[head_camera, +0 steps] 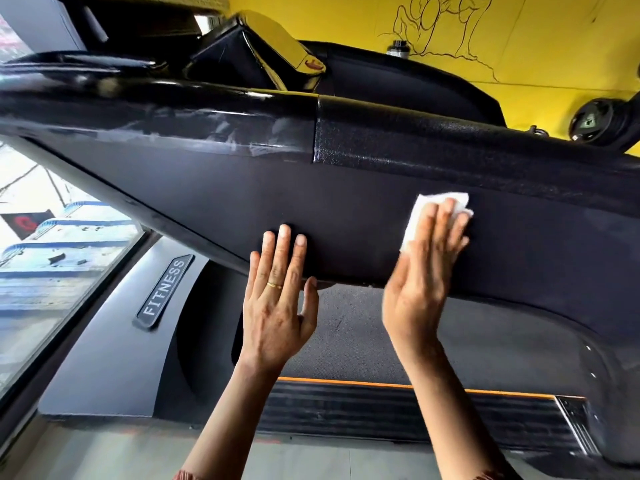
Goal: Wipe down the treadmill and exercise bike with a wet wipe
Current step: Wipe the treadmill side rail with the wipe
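On my feed, most of the wet wipe (415, 216) is hidden under the fingers of the right hand (424, 271); only its top and left margins show. The treadmill (329, 202) runs out past both side edges; both forearms (235, 410) are cut by the bottom edge; the round black fitting (595, 121) at upper right is clipped, and I cannot name it.

Black treadmill panel (346, 202), a white wipe (415, 220) against it; yellow wall (519, 46) with a dark line drawing; gold ring (274, 285); orange stripe (346, 382) by the belt.
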Demonstrator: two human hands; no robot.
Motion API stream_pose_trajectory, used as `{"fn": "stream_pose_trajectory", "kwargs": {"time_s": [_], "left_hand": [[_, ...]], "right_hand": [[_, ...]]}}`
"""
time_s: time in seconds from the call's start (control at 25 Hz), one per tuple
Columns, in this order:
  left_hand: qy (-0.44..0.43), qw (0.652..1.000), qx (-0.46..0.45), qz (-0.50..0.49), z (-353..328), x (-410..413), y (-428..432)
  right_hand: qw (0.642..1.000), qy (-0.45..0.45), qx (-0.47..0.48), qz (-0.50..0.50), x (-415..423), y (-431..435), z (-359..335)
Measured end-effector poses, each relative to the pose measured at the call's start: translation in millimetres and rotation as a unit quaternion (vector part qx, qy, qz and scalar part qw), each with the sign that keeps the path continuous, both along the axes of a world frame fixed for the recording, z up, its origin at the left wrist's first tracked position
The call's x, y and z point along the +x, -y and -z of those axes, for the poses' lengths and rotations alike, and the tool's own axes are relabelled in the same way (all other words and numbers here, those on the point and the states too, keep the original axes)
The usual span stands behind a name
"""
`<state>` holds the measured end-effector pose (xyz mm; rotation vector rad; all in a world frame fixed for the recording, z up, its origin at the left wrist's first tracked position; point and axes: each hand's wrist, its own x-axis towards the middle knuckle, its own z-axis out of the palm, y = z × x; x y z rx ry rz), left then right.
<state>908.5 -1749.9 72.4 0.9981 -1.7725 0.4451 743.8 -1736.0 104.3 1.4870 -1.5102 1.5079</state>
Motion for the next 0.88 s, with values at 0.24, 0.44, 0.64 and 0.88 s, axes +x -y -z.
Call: {"fn": "stream_pose_trajectory", "kwargs": {"time_s": [0.24, 0.44, 0.64, 0.88], "left_hand": [[-0.002, 1.000, -0.010, -0.015, -5.4, 13.1, 3.6], [-0.028, 0.999, -0.018, -0.033, -10.3, 33.7, 11.2], [-0.034, 0.999, -0.033, -0.017, -7.5, 45.8, 19.6], [-0.045, 0.999, -0.024, 0.002, -6.1, 37.2, 19.3]], "right_hand": [[0.969, -0.222, 0.070, -0.078, 17.9, -2.6, 19.2], [0.996, -0.061, 0.014, -0.056, 53.3, 8.2, -14.3], [0.954, -0.273, 0.058, -0.109, 63.6, 11.1, 3.7], [0.999, -0.050, 0.003, -0.018, 32.9, 7.5, -4.8]]}}
